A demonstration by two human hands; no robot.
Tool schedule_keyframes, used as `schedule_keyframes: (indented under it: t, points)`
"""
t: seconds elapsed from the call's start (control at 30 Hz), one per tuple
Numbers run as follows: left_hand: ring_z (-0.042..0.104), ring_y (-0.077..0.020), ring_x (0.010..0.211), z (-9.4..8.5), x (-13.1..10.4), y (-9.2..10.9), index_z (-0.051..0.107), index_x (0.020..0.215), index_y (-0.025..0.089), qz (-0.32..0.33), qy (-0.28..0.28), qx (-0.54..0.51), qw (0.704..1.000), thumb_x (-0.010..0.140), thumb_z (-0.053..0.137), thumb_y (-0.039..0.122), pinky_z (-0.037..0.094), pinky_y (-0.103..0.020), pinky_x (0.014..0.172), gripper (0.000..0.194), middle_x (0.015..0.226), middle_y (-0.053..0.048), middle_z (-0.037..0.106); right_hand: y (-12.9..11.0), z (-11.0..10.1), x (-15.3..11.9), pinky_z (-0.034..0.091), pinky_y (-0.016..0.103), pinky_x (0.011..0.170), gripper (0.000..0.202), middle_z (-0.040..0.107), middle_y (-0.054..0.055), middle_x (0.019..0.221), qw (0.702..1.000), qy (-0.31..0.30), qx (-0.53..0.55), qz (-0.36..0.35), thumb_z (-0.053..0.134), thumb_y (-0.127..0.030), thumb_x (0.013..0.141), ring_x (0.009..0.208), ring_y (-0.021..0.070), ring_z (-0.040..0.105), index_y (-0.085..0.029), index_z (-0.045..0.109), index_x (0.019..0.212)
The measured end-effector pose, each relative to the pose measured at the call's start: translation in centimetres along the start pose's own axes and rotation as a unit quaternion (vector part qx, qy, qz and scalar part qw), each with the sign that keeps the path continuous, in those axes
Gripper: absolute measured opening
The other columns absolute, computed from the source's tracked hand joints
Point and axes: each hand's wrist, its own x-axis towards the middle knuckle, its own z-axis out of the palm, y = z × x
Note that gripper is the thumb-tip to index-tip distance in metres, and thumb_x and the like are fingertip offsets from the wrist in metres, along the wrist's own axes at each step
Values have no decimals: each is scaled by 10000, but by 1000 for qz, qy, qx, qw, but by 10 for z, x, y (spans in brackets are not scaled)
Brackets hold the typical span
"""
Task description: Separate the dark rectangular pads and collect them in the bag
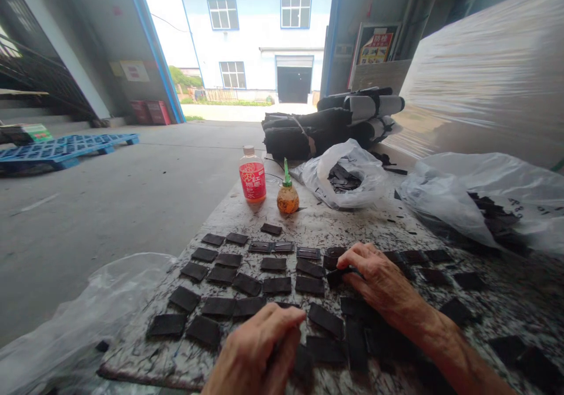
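Observation:
Small black rectangular pieces (219, 307) lie in loose rows across a worn, black-smeared table top (207, 213). My right hand (374, 271) pinches one black piece (337, 277) between thumb and fingers, at the right end of a middle row. Several pieces in the row behind, such as one piece (308, 253), show a shiny frame-like outline on top. Nearer to me, my left hand (259, 345) hovers over the front rows with its fingers curled and thumb against the index finger. Whether anything is between those fingertips is hidden.
Behind the rows stand a red-labelled bottle (252, 180) and a round squeeze bottle with a green nozzle (288, 195). Plastic bags of black scraps (346, 174) (493, 207) sit at right, with black rolls (308, 133) beyond. A blue pallet (66, 151) lies on the floor.

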Motion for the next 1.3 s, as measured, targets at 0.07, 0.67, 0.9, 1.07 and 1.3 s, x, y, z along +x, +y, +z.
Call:
schedule_keyframes:
  t: [0.07,0.67,0.9,1.07,1.3]
  points:
    - [596,-135,879,-16,26,7,619,991,229,-49,52,6,997,856,428,281,427,-220,806,239,944,-19,660,0,0,0,440,339,789,185,616,25,864,1000,2,1,-2,568,-70,748,862,206,542,-223,613,841]
    - [533,-109,577,16,114,8,562,697,148,-38,-86,60,994,850,493,379,452,-279,570,286,604,50,525,-1,1,0,434,338,777,188,597,30,838,1000,8,5,8,576,-77,747,853,211,528,-232,622,844]
    - [538,-115,612,19,114,9,561,734,153,-34,-68,101,992,852,492,367,457,-299,606,254,643,39,539,-1,2,-5,431,342,761,210,594,29,831,1000,15,18,15,547,-47,727,842,212,533,-223,599,828]
    - [535,-112,605,22,116,6,561,742,152,-38,-67,116,990,851,492,371,457,-294,596,254,650,37,541,4,-3,-13,431,319,764,249,605,8,817,998,9,59,15,537,-25,710,841,197,548,-237,596,826]
    - [542,-118,622,21,115,13,564,727,153,-40,-67,126,989,849,498,367,461,-309,624,255,648,35,547,11,-21,-27,437,242,686,165,609,-28,794,986,-14,155,61,524,-96,787,766,142,579,-244,595,763]
